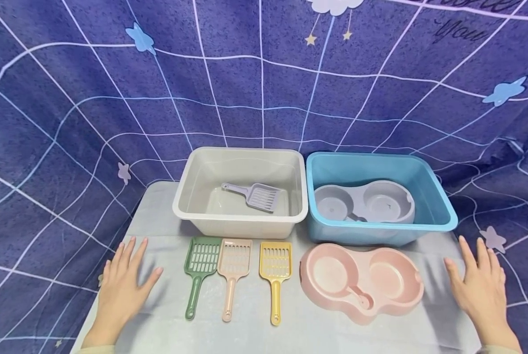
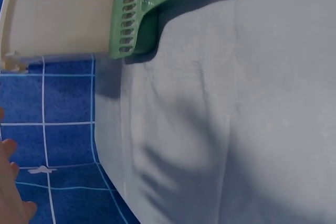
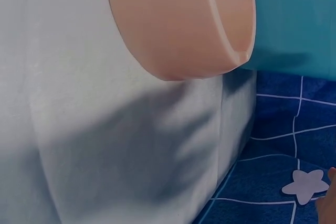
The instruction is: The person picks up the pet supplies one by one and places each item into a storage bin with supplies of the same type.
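My left hand (image 1: 121, 287) hovers over the table's left side with fingers spread, holding nothing; the green litter scoop (image 1: 198, 268) is nearest to it. My right hand (image 1: 481, 285) is likewise spread and bare at the right, beside the pink double pet bowl (image 1: 364, 275). Between the hands lie a peach litter scoop (image 1: 231, 290) and a yellow litter scoop (image 1: 275, 295), handles toward me. Behind them stands a beige litter box (image 1: 241, 226) with a lilac scoop (image 1: 261, 195) inside. To its right, a blue litter box (image 1: 379, 233) holds a grey double bowl (image 1: 358, 199).
A pale cloth covers the table (image 1: 157, 211). Blue patterned curtain (image 1: 228, 78) with white lines and stars rises behind and at both sides. The two boxes sit side by side along the back. Hand shadows fall on the cloth in both wrist views.
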Demonstrator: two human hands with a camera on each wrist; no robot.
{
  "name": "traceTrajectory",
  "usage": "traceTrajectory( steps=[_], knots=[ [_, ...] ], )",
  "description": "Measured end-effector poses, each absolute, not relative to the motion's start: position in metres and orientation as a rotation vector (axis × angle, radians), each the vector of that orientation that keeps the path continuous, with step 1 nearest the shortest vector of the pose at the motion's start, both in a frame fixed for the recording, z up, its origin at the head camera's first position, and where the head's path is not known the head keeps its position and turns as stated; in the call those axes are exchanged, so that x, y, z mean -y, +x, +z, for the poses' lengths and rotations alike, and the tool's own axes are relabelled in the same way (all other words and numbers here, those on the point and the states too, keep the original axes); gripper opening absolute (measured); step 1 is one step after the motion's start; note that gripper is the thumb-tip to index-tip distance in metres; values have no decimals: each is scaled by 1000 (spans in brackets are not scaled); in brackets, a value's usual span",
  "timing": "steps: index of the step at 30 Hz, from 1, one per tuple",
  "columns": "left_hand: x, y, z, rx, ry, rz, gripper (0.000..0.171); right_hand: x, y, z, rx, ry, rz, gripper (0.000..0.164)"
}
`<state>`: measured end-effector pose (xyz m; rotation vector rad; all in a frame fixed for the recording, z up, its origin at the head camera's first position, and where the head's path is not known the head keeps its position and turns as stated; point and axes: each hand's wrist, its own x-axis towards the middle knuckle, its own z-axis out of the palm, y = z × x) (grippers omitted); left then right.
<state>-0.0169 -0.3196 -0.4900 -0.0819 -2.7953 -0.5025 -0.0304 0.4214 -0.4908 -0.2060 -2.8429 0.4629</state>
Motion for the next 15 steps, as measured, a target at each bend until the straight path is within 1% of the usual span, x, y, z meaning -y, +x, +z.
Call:
traceTrajectory(
  steps=[7,15],
  knots=[
    [323,-23,-489,2776,-103,-581,73,-418,-31,-490,2849,-211,467,64],
    [320,-33,-485,2704,-242,-709,77,-418,-28,-491,2835,-208,474,64]
  ],
)
